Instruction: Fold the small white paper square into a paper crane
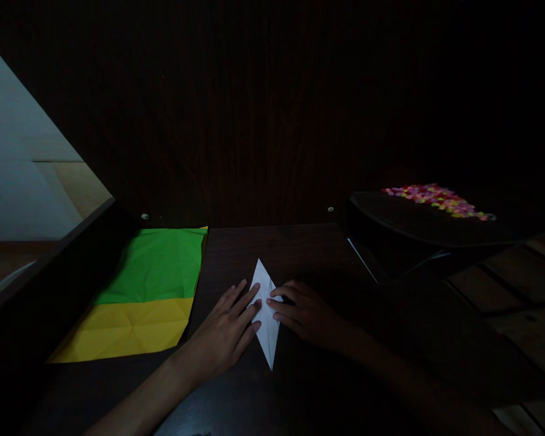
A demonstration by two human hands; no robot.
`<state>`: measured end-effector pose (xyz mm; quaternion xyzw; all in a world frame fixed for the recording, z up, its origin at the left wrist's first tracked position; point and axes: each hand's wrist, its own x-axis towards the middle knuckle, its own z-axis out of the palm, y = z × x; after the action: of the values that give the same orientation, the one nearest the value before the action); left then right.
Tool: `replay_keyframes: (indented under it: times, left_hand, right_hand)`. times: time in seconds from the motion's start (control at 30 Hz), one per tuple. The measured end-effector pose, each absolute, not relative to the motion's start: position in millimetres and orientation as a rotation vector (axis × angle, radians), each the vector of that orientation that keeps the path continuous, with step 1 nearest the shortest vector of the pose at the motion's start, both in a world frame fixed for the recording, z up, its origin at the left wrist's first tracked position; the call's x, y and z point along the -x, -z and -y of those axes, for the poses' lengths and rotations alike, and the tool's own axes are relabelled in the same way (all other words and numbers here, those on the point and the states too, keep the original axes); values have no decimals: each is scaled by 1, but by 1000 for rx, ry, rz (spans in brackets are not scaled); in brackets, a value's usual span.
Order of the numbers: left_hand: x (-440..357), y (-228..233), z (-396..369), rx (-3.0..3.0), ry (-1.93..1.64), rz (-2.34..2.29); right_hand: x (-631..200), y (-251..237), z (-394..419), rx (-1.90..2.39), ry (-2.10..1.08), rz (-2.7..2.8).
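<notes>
A white sheet of paper folded into a narrow diamond (269, 339) lies flat on the dark wooden surface (236, 242), its points toward and away from me. From the left, my left hand (229, 324) rests with fingers spread, several fingertips touching the paper's left half. Opposite it, my right hand (304, 309) lays its fingertips on the paper's right edge, fingers stretched out and slightly bent. A crease line runs lengthwise down the diamond. Neither hand grips the paper; both press on it from above.
Creased green paper (157, 263) and yellow paper (131, 330) lie at the left, beside a low dark side board (72, 260). A dark upright panel (254, 121) stands behind. At the right, a curved dark shelf (390, 221) bears many small pink and yellow pieces (440, 198).
</notes>
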<state>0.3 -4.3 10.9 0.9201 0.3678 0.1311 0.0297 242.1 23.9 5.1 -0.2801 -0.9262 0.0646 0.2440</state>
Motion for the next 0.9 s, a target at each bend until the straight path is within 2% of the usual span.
replay_keyframes:
  times: [0.5, 0.9]
  left_hand:
    - [-1, -11, 5, -2832, -431, -1124]
    - [-1, -13, 3, -2834, -393, -1144]
  right_hand:
    - [-239, -2, -22, 782, -65, 2535]
    - [-242, -1, -22, 834, -91, 2486]
